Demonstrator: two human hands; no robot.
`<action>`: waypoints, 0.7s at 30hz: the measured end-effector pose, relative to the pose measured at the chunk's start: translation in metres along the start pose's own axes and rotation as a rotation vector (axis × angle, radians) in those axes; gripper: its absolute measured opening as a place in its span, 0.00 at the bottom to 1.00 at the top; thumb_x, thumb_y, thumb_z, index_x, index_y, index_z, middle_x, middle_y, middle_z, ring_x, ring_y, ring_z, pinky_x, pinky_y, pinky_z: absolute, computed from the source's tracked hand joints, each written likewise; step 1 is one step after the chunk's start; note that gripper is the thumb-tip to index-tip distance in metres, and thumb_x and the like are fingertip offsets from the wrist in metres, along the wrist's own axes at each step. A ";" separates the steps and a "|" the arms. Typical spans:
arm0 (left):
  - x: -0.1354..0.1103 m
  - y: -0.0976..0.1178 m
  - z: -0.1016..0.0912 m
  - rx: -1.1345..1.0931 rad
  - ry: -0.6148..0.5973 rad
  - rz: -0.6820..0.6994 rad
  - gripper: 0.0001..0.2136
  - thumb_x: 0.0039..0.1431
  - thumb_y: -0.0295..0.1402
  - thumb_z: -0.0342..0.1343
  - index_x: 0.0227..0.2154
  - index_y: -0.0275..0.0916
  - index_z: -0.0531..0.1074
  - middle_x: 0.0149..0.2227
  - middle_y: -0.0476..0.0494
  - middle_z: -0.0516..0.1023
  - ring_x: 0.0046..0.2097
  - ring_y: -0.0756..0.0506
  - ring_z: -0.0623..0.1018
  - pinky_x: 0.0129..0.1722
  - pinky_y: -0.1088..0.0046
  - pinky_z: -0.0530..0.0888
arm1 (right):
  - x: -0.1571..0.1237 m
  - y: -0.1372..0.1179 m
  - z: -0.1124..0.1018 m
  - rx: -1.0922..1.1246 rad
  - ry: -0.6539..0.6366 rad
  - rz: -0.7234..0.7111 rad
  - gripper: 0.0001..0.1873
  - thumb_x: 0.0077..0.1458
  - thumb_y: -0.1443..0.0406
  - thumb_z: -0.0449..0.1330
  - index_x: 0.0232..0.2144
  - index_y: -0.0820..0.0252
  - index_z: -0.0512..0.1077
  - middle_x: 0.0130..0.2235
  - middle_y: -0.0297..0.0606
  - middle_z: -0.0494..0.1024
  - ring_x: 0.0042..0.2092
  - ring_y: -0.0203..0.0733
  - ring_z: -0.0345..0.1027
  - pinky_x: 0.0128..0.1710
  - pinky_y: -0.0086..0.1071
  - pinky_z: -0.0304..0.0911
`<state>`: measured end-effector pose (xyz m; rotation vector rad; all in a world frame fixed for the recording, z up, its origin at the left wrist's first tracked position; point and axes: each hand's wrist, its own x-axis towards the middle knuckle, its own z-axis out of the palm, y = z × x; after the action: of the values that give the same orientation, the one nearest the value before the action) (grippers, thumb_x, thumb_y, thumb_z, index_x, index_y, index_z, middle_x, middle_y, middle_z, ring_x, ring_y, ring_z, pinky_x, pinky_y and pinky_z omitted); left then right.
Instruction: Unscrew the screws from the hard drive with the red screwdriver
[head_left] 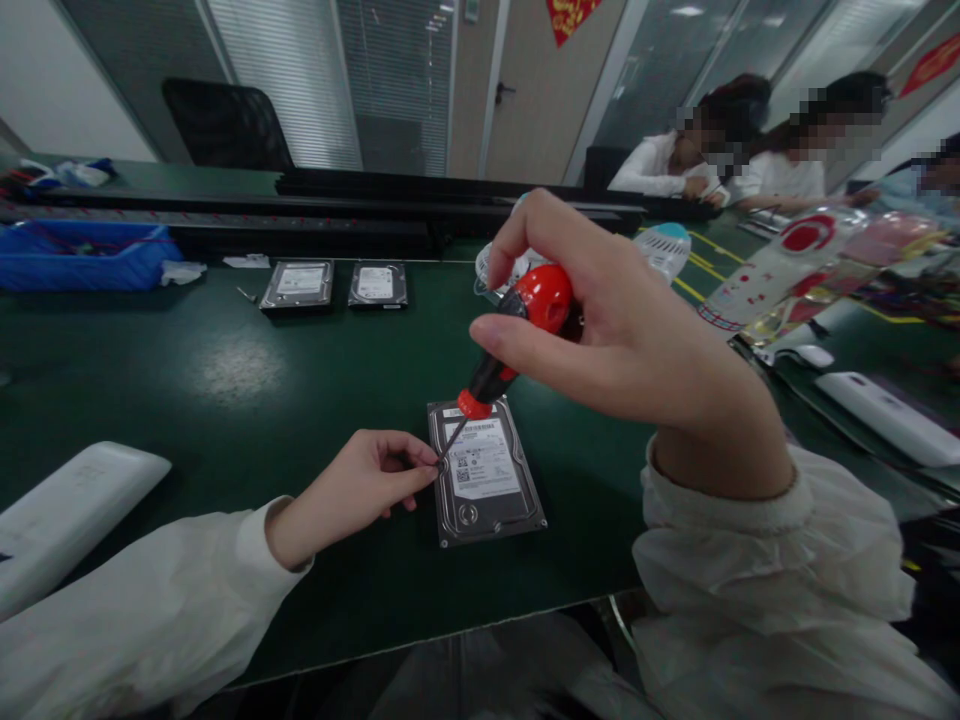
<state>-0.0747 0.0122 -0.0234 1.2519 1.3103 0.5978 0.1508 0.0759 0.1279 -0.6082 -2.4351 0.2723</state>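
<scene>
A hard drive (491,505) with a white label lies flat on the green table in front of me. My right hand (607,320) is closed round the red and black handle of a screwdriver (491,375), which leans over the drive. Its thin shaft slants down to the drive's left edge. There my left hand (375,475) pinches thumb and forefinger together at the screwdriver's tip, touching the drive's side. Any screw under the tip is hidden by the fingertips.
Two more hard drives, a left one (298,285) and a right one (377,284), lie farther back. A blue bin (82,258) stands at the left. White plastic cases (75,520) flank me. Clear bottles (780,265) stand at the right; people sit beyond.
</scene>
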 end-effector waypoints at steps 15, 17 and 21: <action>-0.001 0.004 0.002 -0.002 0.010 -0.011 0.16 0.48 0.45 0.67 0.34 0.38 0.76 0.27 0.50 0.78 0.24 0.50 0.75 0.18 0.79 0.65 | 0.001 0.002 0.002 0.027 0.001 -0.037 0.09 0.64 0.60 0.59 0.40 0.59 0.65 0.36 0.32 0.67 0.33 0.33 0.57 0.36 0.31 0.57; -0.001 0.003 0.001 0.000 0.005 -0.002 0.16 0.49 0.45 0.67 0.34 0.38 0.76 0.28 0.49 0.78 0.24 0.50 0.75 0.18 0.79 0.65 | 0.001 0.002 0.000 0.063 -0.041 -0.091 0.09 0.61 0.62 0.59 0.41 0.60 0.65 0.38 0.34 0.68 0.34 0.33 0.58 0.36 0.31 0.57; 0.000 0.002 0.001 0.004 0.006 0.000 0.16 0.50 0.45 0.67 0.35 0.38 0.77 0.30 0.48 0.80 0.25 0.50 0.76 0.19 0.78 0.66 | 0.001 0.000 -0.001 0.066 -0.046 -0.113 0.09 0.62 0.61 0.58 0.41 0.60 0.66 0.38 0.34 0.68 0.34 0.33 0.57 0.37 0.32 0.58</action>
<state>-0.0737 0.0123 -0.0221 1.2549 1.3173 0.5998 0.1505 0.0770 0.1290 -0.4380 -2.4836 0.3224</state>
